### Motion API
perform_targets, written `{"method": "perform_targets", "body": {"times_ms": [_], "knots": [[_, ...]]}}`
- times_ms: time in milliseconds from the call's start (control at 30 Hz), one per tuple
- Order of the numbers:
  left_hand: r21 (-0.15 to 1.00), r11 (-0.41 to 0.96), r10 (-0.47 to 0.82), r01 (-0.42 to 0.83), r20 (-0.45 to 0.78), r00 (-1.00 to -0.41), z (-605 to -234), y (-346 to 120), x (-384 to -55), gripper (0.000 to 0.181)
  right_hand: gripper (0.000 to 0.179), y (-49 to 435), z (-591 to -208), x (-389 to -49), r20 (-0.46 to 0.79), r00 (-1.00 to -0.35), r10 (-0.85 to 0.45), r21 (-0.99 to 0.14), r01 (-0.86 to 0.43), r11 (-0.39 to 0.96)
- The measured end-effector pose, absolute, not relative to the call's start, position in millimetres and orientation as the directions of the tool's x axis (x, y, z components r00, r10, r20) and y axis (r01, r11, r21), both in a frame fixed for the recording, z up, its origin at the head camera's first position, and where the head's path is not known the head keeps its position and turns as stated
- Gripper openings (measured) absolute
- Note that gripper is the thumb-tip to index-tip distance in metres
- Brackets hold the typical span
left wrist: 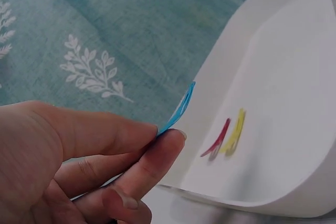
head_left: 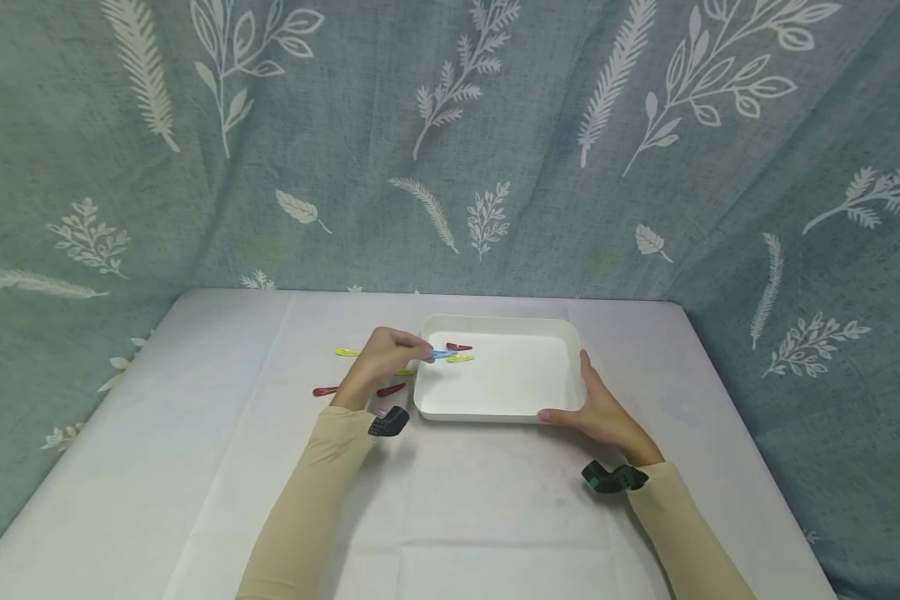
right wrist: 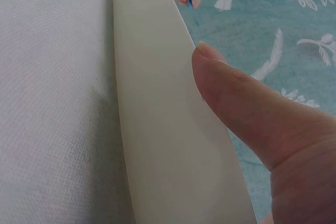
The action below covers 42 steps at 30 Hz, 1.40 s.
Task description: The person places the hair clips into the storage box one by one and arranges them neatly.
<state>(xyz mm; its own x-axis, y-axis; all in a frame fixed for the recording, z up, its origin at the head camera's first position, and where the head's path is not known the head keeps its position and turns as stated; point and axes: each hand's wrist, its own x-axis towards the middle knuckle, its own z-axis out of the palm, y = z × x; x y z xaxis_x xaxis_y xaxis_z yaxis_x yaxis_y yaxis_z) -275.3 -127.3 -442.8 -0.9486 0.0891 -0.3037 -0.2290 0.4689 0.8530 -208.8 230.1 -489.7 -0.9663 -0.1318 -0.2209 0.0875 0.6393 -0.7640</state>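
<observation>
Between thumb and fingertips, my left hand pinches a blue snap hair clip over the left end of a shallow white tray. Below the blue clip, a red hair clip and a yellow hair clip lie side by side on the tray floor. My right hand holds the tray at its near right corner. Its thumb lies over the rim of the near wall, while the fingers run along the right side, mostly hidden in the right wrist view.
Left of the tray, more clips lie on the white-clothed table: a yellow clip, a red clip and another red clip, some partly behind my left arm. A teal leaf-patterned curtain closes off the back and sides.
</observation>
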Motion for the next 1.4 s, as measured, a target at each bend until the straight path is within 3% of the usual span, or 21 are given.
{"method": "perform_targets", "body": {"times_ms": [500, 1400], "knots": [[0.812, 0.557, 0.093, -0.173, -0.268, -0.959, -446, -112, -277, 0.022, 0.144, 230, -488, -209, -0.236, -0.962, -0.134, -0.751, 0.093, 0.654], [0.556, 0.816, -0.120, -0.157, -0.102, -0.988, -457, -71, -271, 0.016, 0.146, 231, -489, -210, -0.240, -0.963, -0.124, -0.745, 0.101, 0.660]]}}
